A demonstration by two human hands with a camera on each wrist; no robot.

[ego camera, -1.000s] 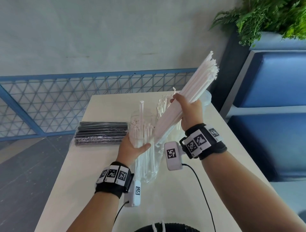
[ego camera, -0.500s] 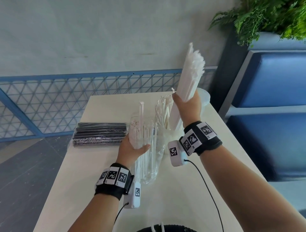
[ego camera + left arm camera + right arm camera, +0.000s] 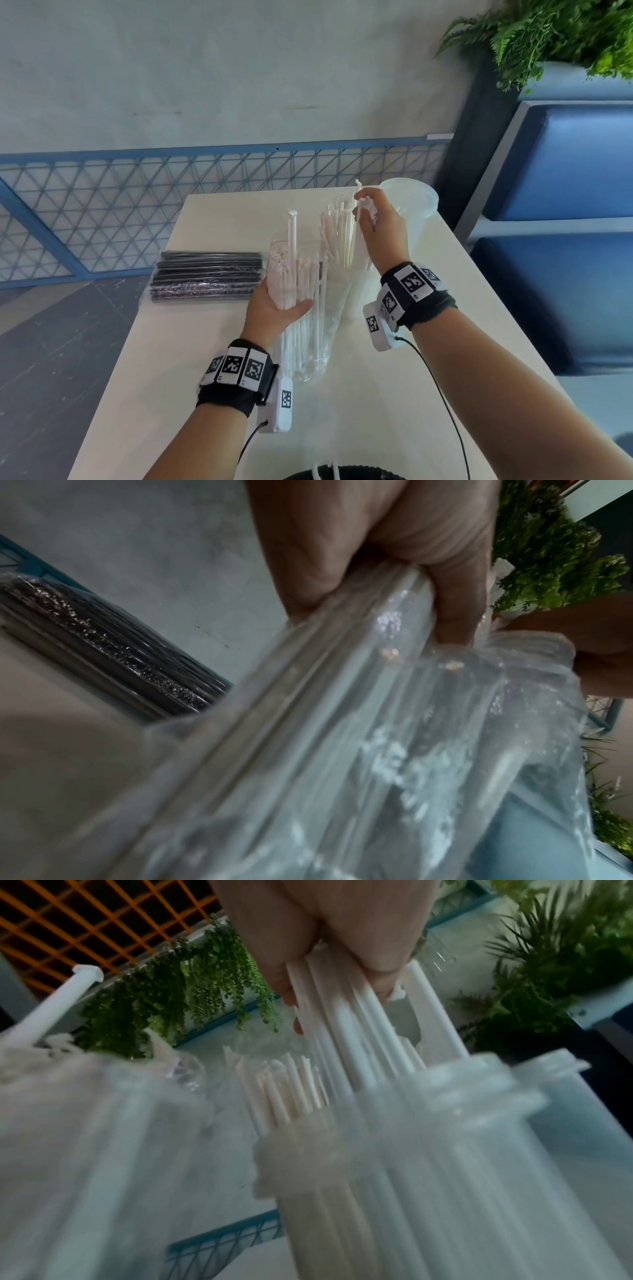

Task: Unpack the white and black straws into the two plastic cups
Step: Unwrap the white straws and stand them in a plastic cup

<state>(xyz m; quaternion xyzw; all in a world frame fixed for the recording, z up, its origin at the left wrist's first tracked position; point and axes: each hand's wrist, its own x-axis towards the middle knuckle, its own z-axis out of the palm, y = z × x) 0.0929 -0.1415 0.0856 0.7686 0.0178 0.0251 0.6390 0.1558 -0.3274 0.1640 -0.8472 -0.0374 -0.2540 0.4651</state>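
Note:
My left hand (image 3: 286, 305) grips a clear plastic bag of white straws (image 3: 298, 274), held upright over the table; the wrist view shows the fingers (image 3: 377, 547) curled round the bag (image 3: 342, 750). My right hand (image 3: 368, 214) grips the tops of a bundle of white straws (image 3: 339, 233) that stands in a clear plastic cup (image 3: 356, 294). From the right wrist, the straws (image 3: 342, 1031) run from my fingers (image 3: 325, 934) down into the cup (image 3: 445, 1123). A second cup (image 3: 416, 205) stands empty just behind my right hand. The wrapped pack of black straws (image 3: 209, 275) lies at the table's left.
The pale table (image 3: 376, 394) is narrow, with its left edge over dark floor. A blue mesh fence (image 3: 102, 205) runs behind it. Blue seats (image 3: 565, 171) and a planter with ferns (image 3: 565, 31) stand close on the right.
My right hand has swung the raised bundle of white straws upright and lowered it into the cup. The left hand has kept hold of the bag in place.

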